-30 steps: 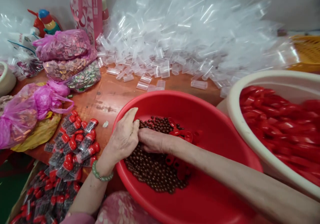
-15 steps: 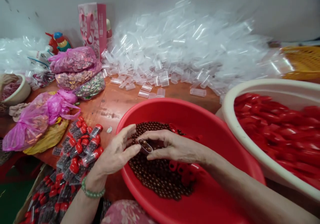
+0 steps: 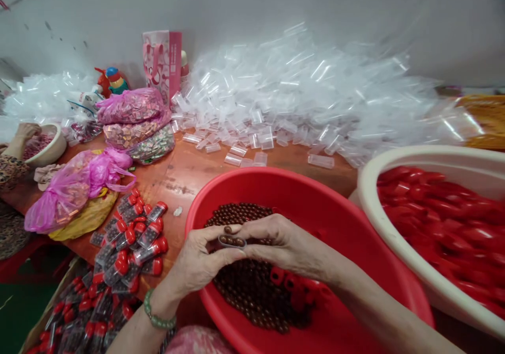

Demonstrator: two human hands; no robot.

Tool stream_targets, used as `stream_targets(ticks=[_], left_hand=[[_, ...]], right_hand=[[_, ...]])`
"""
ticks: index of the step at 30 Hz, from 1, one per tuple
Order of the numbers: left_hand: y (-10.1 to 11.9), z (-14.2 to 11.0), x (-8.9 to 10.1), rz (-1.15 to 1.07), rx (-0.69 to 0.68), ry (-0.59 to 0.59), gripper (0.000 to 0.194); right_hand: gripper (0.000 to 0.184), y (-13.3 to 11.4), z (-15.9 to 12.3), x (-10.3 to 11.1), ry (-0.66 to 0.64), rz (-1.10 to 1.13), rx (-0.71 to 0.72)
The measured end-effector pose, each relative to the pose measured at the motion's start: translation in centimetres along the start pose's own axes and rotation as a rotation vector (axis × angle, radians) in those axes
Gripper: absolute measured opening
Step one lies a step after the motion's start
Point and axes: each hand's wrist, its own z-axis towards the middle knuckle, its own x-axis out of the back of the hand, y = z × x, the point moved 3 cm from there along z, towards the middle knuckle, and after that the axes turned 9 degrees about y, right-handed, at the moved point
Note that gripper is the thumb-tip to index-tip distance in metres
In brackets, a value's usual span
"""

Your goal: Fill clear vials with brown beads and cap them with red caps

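Left hand (image 3: pixel 199 259) and right hand (image 3: pixel 282 243) now drawn together, fingers closed and gripping one clear plastic tube (image 3: pixel 232 242) between them, brown beads (image 3: pixel 252 304) inside it and heaped just below, in a red plastic basin (image 3: pixel 315 201), beside loose red caps (image 3: pixel 278 276).

The only camera is riding on the person's head, facing forward and tilting down across the desk (image 3: pixel 189 178) toward a grey wall (image 3: pixel 276 7) at the top of the frame. It is looking from just above and behind the hands (image 3: pixel 240 243), which are reaching in from the bottom edge. Close by, a red plastic basin (image 3: pixel 339 212) is filling the lower middle, while the rim of a cream basin (image 3: pixel 379 159) is running off the right edge. Clear plastic tubes (image 3: pixel 300 91) are heaped farther off, against the wall.
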Motion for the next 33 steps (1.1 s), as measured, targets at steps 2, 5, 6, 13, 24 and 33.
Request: stream_targets(ticks=[2,5,6,13,24,33], left_hand=[[0.1,0.1,0.1,0.005,0.005,-0.015,0.031],[0.3,0.4,0.2,0.006,0.042,-0.032,0.037],[0.4,0.5,0.3,0.015,0.059,-0.037,0.037],[0.1,0.7,0.4,0.026,0.065,-0.153,0.026],[0.2,1.1,0.4,0.024,0.039,-0.188,0.022],[0.0,1.1,0.5,0.029,0.062,-0.208,0.018]], right_hand=[[0.027,-0.1,-0.1,0.1,0.028,-0.025,0.019],[0.025,-0.1,-0.2,0.5,0.156,-0.160,0.005],[0.025,-0.2,-0.3,0.7,0.205,-0.211,-0.001],[0.018,-1.4,-0.3,0.8,0.227,-0.264,0.196],[0.020,-0.5,0.0,0.4,0.217,-0.228,0.060],[0.014,-0.7,0.2,0.0,0.185,-0.227,0.180]])
